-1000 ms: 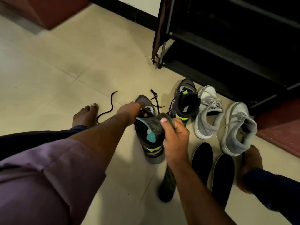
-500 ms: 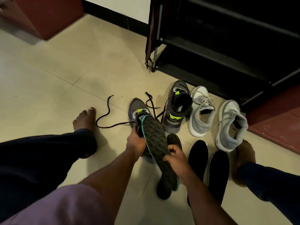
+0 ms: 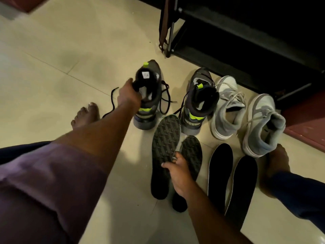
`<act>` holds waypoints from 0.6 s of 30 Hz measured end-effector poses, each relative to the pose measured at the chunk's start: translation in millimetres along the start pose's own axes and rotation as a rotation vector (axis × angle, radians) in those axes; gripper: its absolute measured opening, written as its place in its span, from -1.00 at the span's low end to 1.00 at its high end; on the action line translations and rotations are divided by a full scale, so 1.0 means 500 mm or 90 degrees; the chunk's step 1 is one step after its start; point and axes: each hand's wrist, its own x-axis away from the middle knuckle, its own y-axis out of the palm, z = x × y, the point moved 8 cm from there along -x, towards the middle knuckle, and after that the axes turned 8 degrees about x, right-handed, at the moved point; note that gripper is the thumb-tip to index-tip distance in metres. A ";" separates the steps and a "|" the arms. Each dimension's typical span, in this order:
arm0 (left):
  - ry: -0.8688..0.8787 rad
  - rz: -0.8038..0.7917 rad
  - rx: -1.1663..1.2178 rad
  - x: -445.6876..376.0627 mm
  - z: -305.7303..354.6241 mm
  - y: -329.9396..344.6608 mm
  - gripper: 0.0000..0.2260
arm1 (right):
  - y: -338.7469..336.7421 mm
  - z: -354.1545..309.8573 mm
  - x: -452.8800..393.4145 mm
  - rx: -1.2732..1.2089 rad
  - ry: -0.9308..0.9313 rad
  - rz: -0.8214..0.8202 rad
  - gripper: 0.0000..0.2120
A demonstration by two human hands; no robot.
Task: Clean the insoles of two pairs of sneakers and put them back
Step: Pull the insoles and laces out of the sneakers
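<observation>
Floor [image 3: 58,55]: pale, glossy tiles with thin grout lines, and it took up most of the view.
Shoe rack [image 3: 237,41]: a dark, open-shelved frame stood at the upper right, its shelves lost in shadow.
Rack leg [image 3: 171,39]: a metal post met the tiles at the rack's left corner.
Red-brown furniture [image 3: 31,2]: an edge showed at the top left.

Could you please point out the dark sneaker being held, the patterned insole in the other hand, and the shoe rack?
dark sneaker [image 3: 149,101]: head view, heel collar.
patterned insole [image 3: 165,138]: head view, textured underside.
shoe rack [image 3: 246,50]: head view, lower shelf.
</observation>
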 end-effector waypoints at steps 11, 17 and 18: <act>-0.192 -0.119 -0.182 0.293 -0.266 0.110 -0.60 | -0.001 0.038 -0.001 0.558 -0.021 0.078 -0.66; -0.132 -0.204 -0.367 0.349 -0.115 0.117 -0.56 | -0.076 -0.081 0.061 0.675 -0.147 0.072 -0.86; -0.100 -0.160 -0.388 0.350 -0.075 0.101 -0.48 | -0.097 -0.108 0.072 0.675 -0.166 0.071 -0.84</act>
